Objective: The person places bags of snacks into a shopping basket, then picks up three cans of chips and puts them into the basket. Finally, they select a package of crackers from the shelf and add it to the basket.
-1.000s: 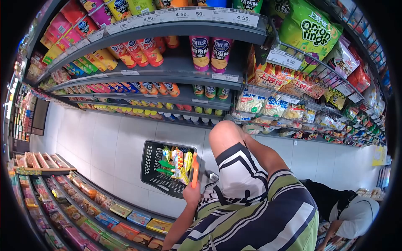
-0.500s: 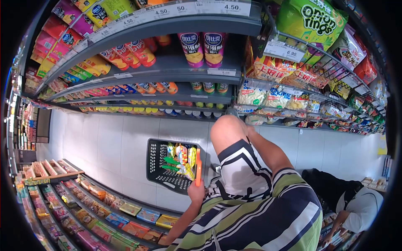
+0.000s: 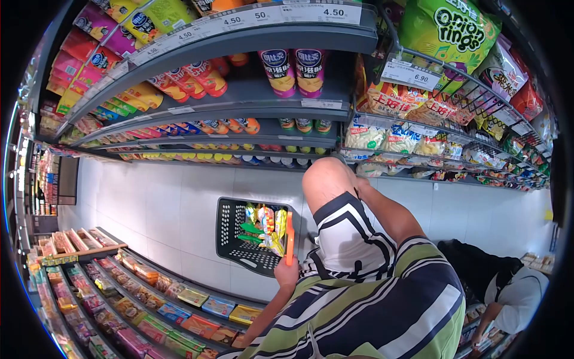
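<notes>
My left hand (image 3: 287,272) is closed round the orange handle (image 3: 290,236) of a dark grey perforated shopping basket (image 3: 225,230). Several snack bags (image 3: 267,222) in yellow, green, white and red lie inside it, towards the handle side. My right forearm (image 3: 388,209) reaches down past my bent knee (image 3: 327,182) towards the lower shelves. Behind the knee my right hand is hidden, so neither its fingers nor anything in them can be seen.
Ahead, grey shelves (image 3: 239,115) hold chip cans (image 3: 278,73) and bags. Wire racks with puffed snacks, including a green onion rings bag (image 3: 451,36), stand right. Packaged goods (image 3: 197,326) fill a low display at lower left. Another person (image 3: 517,299) bends at lower right.
The view has shifted slightly, so most things appear a little further right. My left hand keeps its hold on the basket handle; my right arm stays reached down.
</notes>
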`<state>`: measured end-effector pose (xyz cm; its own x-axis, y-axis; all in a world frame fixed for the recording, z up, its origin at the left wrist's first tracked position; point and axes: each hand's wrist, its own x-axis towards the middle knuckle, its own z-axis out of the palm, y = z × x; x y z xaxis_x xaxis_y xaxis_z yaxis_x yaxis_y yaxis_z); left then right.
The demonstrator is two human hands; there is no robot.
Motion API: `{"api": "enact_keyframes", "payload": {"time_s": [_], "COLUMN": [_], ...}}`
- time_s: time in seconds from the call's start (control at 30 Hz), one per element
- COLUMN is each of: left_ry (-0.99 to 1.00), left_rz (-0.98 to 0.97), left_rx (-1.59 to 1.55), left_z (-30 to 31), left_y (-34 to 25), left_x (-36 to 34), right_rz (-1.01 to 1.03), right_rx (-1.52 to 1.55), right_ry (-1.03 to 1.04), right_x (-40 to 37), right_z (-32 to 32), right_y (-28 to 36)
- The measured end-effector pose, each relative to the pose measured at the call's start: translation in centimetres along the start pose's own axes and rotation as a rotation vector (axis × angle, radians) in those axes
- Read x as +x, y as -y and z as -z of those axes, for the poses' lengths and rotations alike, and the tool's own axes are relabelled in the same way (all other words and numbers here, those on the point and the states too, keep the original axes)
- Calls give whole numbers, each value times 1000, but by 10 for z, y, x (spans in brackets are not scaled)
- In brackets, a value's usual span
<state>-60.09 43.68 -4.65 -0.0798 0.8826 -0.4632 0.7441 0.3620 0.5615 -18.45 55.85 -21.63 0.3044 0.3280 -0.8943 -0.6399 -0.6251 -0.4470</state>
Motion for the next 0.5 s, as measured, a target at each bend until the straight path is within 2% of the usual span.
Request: {"api": "enact_keyframes", "payload": {"time_s": [0.17, 0.3, 0.5], "left_ry": [34, 24, -13], "left_rz": [38, 16, -10], "left_rx": [-10, -5, -40], "left_z": [7, -8, -12], "left_y": [-8, 20, 19], "left_x": [-1, 9, 8], "right_rz": [-9, -3, -5], "right_rx": [-14, -15, -40], "right_ry": [17, 26, 35], "right_x": [11, 17, 19], "right_z": [1, 1, 5], "right_y": [-10, -12, -13]}}
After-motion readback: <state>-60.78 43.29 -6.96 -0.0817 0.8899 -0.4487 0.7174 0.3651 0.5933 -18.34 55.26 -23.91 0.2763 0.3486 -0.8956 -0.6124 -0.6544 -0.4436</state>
